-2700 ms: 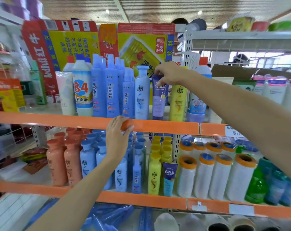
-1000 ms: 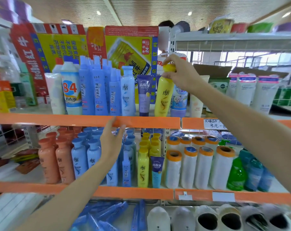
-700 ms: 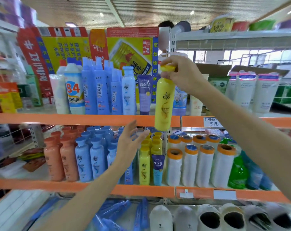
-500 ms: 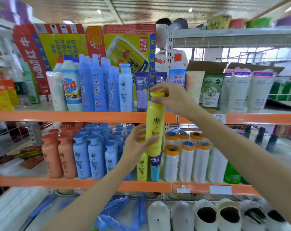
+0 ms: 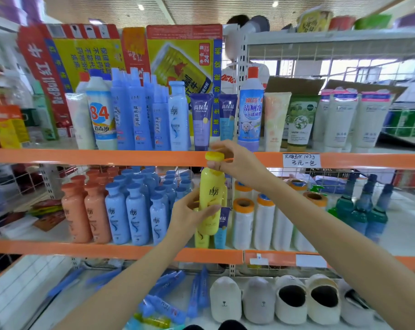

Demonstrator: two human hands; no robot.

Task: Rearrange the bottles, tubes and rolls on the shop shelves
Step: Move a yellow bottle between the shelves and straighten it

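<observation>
Slatted ceiling (image 5: 201, 8) overhead, fitted with small recessed lights (image 5: 275, 4). Metal shelving with orange-edged shelves (image 5: 106, 157) in front, joined at right to a white wire-backed rack (image 5: 332, 47) on a perforated upright (image 5: 242, 75). Bright windows (image 5: 368, 70) visible behind the rack.

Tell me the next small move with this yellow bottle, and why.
Probably lower the yellow bottle onto the middle shelf, with the other yellow bottles just below it. The right hand pinches its cap, the left hand steadies its body, and it hangs upright there.
</observation>
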